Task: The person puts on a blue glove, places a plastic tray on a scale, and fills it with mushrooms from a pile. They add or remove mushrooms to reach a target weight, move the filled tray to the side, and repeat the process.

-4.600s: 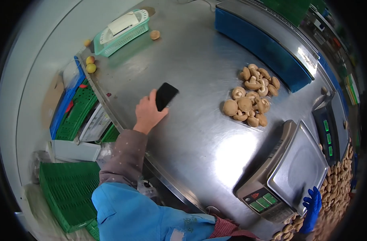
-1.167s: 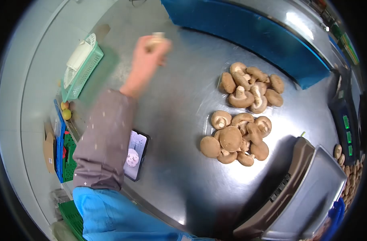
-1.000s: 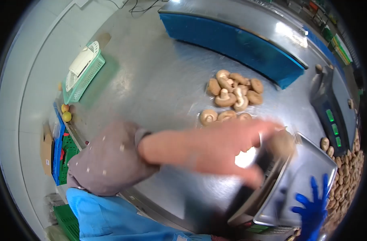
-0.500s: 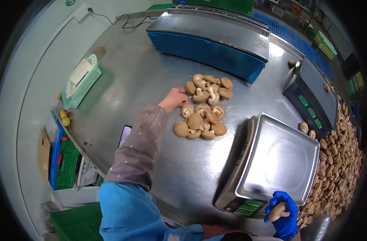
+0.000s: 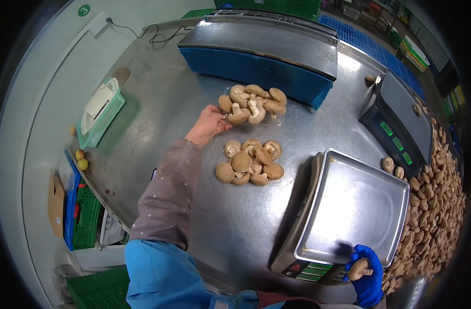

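My left hand, bare, has its fingers closed on the near left edge of a clear plastic tray heaped with shiitake mushrooms. A second clear tray of shiitake mushrooms lies just nearer to me on the steel table, apart from the first. In a blue glove, my right hand holds a single shiitake mushroom, its stem pointing right. That hand is at the near right corner of a scale with a bare metal pan.
Beyond the trays stands a metal-topped machine with a blue front. A second scale and a large pile of mushrooms are at the right. A green basket sits at the left, beside the wall.
My left hand has pushed the far tray away toward the blue-fronted machine, and the gap between the trays has widened. My right hand still holds its mushroom. The view has shifted slightly.
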Tool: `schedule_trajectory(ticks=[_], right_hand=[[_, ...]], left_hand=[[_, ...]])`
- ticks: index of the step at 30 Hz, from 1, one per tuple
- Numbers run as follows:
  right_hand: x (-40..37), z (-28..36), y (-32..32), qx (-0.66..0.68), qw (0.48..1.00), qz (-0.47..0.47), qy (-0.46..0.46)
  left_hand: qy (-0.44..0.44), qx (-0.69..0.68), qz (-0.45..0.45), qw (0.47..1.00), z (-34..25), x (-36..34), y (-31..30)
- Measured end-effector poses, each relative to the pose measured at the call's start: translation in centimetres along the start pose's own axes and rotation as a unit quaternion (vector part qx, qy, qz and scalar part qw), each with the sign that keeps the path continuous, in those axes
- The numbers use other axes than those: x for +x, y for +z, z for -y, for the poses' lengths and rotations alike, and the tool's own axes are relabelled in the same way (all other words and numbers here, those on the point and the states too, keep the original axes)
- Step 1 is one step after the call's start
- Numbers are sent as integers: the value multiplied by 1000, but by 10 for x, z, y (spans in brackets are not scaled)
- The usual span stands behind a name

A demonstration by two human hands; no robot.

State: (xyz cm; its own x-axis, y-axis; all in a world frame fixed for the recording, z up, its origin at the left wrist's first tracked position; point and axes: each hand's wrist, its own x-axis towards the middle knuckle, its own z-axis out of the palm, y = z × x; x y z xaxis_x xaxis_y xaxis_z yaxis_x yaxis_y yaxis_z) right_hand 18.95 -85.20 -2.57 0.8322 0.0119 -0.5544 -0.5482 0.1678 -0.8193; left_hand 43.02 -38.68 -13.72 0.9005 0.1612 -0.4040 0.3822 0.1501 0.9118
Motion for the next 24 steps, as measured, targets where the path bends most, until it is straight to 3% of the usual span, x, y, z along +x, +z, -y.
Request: schedule_trajectory(ticks=[4,6,8,10,12,18,24], right_hand=[[1,3,-3,84,995,-10,53],[-2,-6,-12,6,1000,-4,10],[-8,-6,-16,64,998,20,14],[-18,8,-7,104,993,15,54],[-30,7,-10,116,993,7,35],[-66,5,-21,94,995,-26,-17],[-90,0,-30,84,994,-67,-22]], left_hand=[[42,18,16,999,-36,-35,12],[55,28,43,997,-49,-60,25],[37,30,89,995,-57,-88,42],[24,30,132,990,-50,-107,61],[9,33,205,978,-45,-126,77],[-36,59,262,963,-19,-165,127],[-83,82,285,951,-8,-174,130]])
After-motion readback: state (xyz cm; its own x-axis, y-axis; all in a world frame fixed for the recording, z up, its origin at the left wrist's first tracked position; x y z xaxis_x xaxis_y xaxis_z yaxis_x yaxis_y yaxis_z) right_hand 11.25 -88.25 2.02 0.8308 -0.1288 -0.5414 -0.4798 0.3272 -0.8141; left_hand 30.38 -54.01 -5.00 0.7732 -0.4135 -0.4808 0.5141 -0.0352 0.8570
